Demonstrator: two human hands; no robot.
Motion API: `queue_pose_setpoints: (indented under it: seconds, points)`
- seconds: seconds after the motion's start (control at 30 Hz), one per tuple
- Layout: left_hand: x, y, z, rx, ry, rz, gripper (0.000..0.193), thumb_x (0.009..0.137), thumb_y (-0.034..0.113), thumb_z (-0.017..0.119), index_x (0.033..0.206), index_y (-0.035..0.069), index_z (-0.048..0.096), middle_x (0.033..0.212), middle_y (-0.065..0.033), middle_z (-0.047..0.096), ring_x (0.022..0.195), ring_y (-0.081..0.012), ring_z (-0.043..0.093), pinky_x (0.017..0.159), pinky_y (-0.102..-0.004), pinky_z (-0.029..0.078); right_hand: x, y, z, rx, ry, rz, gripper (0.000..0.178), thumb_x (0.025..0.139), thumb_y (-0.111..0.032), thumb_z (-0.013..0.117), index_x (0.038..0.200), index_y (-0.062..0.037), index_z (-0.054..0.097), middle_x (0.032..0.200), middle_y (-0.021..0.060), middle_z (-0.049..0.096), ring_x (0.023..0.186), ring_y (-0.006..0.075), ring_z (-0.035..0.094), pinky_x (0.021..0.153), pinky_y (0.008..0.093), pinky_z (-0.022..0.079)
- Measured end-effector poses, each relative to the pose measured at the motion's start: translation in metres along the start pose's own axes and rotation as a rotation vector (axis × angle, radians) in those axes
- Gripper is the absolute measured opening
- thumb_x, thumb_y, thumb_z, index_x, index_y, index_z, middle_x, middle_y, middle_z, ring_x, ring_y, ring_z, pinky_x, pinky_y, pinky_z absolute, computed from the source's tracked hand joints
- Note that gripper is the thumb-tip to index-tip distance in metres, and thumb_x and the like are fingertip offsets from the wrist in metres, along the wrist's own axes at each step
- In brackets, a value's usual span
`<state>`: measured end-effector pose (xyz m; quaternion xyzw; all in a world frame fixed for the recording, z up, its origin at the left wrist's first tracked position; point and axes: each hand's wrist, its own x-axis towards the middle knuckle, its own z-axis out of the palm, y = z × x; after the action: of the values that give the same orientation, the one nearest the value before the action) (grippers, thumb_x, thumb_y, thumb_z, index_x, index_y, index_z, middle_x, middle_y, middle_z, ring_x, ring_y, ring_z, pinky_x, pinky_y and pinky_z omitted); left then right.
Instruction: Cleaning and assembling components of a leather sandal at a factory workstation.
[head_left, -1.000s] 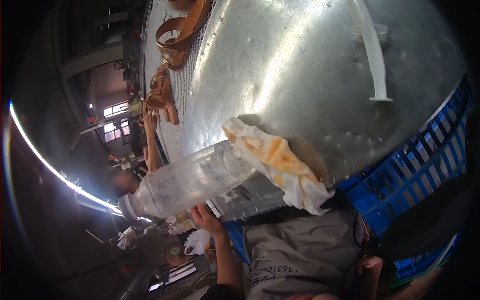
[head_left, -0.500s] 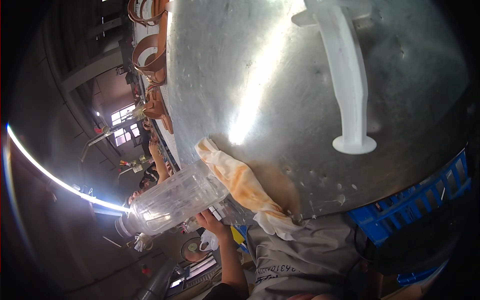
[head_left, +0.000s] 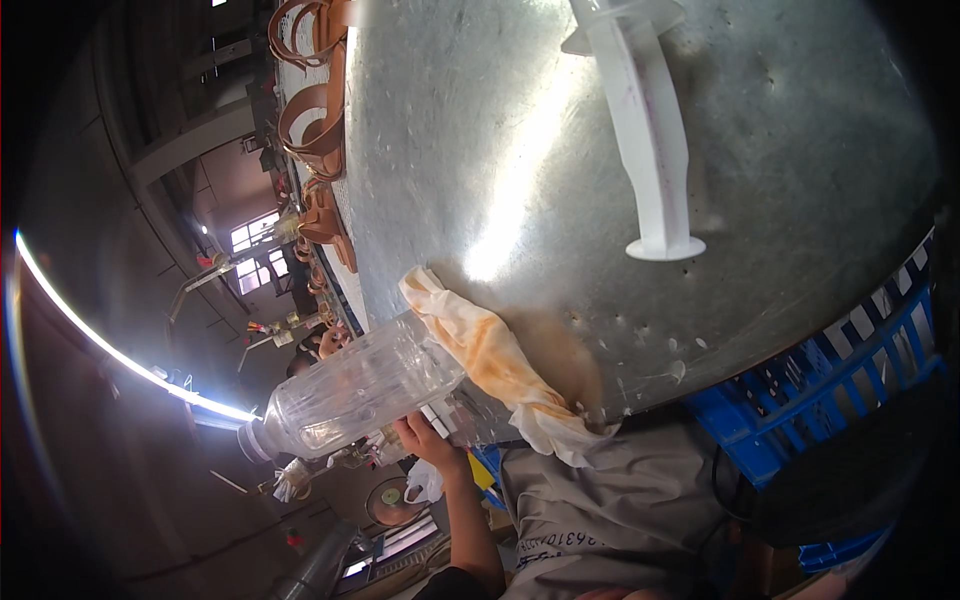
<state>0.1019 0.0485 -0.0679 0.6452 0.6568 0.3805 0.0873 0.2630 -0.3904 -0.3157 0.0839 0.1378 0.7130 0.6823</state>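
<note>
At the far left, a bright curved strip of light (head_left: 90, 340) sweeps across the dim workshop, with lit windows (head_left: 255, 235) beyond it. Next comes a clear plastic bottle (head_left: 350, 395), lying on its side with its capped neck pointing toward the left and its base close to the edge of the metal table (head_left: 800, 150). One hand (head_left: 425, 440) comes up from the lower edge on a bare forearm and holds the bottle from beneath near its base, the fingers curled around the underside and pressed against the plastic; from this angle it cannot be told whether this is the person's left or right hand, and no second hand shows.

Above the bottle, a row of brown leather bags (head_left: 315, 120) with looped handles runs along the table's left side. Just right of the bottle, a stained yellow-and-white cloth (head_left: 495, 365) drapes over the table's edge, one end touching the bottle's base and the other hanging down over the person's grey garment (head_left: 610, 500). Further right, a white plastic syringe (head_left: 645, 130) lies on the shiny sheet metal, well apart from the cloth. At the lower right, a blue plastic crate (head_left: 830, 390) sits beneath the table's rim.
</note>
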Motion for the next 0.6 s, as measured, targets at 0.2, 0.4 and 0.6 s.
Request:
queue_pose_setpoints:
  seconds: [0.2,0.4,0.6]
  points:
    - [0.001,0.0,-0.002,0.018,0.004,0.005,0.015,0.105,0.016,0.049,0.098,0.004,0.055,0.089,-0.002,0.056,0.081,-0.0129,0.056,0.078,-0.0312,0.051,0.002,0.007,-0.001,0.016,0.072,0.041,0.024,0.088,-0.016,0.072,0.094,0.0071,0.073,0.076,0.0207,0.073,0.061,0.0307,0.07,0.053,0.0395,0.055]
    - [0.002,-0.003,-0.001,0.008,0.013,0.013,0.017,0.105,0.017,0.048,0.1,0.003,0.056,0.091,-0.003,0.057,0.083,-0.0133,0.057,0.079,-0.0312,0.051,0.005,0.015,-0.002,0.03,0.149,0.082,0.024,0.088,-0.017,0.072,0.095,0.0068,0.073,0.076,0.0207,0.073,0.061,0.0307,0.07,0.053,0.0398,0.055]
    - [0.002,0.0,-0.001,0.018,0.012,0.0,0.017,0.105,0.017,0.048,0.101,0.003,0.057,0.093,-0.0038,0.059,0.084,-0.0138,0.057,0.081,-0.032,0.051,0.009,0.02,-0.005,0.048,0.222,0.124,0.025,0.089,-0.018,0.072,0.095,0.0065,0.072,0.076,0.0207,0.073,0.061,0.0307,0.07,0.054,0.0401,0.056]
